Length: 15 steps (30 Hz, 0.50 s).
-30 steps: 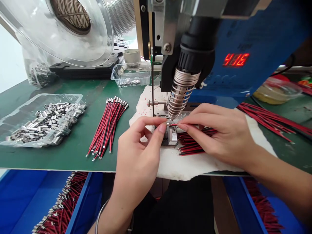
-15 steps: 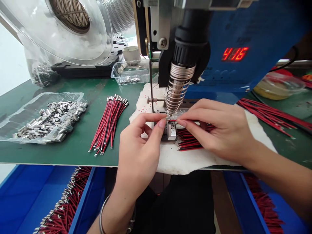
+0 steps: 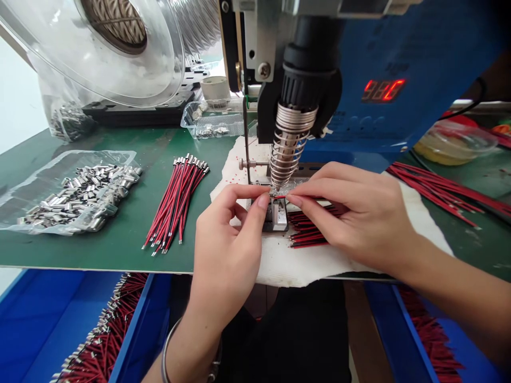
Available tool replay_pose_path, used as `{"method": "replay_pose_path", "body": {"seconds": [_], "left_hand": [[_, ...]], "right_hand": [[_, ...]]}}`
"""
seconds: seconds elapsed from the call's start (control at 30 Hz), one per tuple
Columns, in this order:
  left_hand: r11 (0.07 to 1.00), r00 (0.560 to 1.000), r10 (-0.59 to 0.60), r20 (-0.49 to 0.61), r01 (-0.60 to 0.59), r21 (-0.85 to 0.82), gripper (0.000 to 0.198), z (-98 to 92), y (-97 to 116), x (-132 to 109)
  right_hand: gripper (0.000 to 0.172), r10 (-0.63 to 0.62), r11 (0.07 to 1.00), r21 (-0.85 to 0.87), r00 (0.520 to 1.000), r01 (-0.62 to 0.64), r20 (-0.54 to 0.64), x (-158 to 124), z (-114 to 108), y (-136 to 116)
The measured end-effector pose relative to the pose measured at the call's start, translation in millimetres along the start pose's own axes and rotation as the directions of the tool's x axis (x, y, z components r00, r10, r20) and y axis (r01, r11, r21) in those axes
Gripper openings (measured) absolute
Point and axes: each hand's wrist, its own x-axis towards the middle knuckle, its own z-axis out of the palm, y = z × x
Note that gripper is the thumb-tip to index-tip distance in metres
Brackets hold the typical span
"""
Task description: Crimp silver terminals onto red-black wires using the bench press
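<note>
Under the soldering iron's tip, my left hand (image 3: 231,239) pinches a small metal connector between thumb and forefinger; the fingertips hide most of it. My right hand (image 3: 351,213) holds a thin red-and-black wire (image 3: 280,197) in a pinch, its end meeting the connector over a small metal fixture (image 3: 280,214). Directly above hangs the soldering iron (image 3: 293,133), a coil spring round its barrel. A bundle of red and black wires (image 3: 307,231) lies on the white cloth (image 3: 295,266), partly beneath my right hand.
Left stand a clear tray (image 3: 80,194) of metal connectors and a bundle of wires with metal ends (image 3: 175,205). Behind are a large spool (image 3: 159,64) and a small plastic box (image 3: 213,125). The blue machine (image 3: 383,42) rises right. Blue bins (image 3: 136,335) of wires sit below the table edge.
Both hands stay almost in place, with the wire and connector at the iron's tip. The view shifts slightly, and the machine's red display has changed.
</note>
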Motion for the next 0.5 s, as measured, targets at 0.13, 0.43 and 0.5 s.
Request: {"method": "replay_pose_path", "body": {"seconds": [0.13,0.43,0.5], "left_hand": [[1.0,1.0,0.001,-0.011,-0.001,-0.001,0.012,1.0,1.3,0.0],[1.0,1.0,0.015,0.001,-0.015,0.008,0.01,-0.9,0.1,-2.0],[1.0,1.0,0.011,-0.001,-0.011,0.007,0.01,-0.6,0.0,-1.5]], "right_hand": [[0.013,-0.011,1.0,0.0,1.0,0.011,-0.006,0.2,0.7,-0.9],[0.011,0.002,1.0,0.0,1.0,-0.002,0.001,-2.0,2.4,0.5],[0.011,-0.005,1.0,-0.001,1.0,0.005,0.0,-1.9,2.5,0.7]]}}
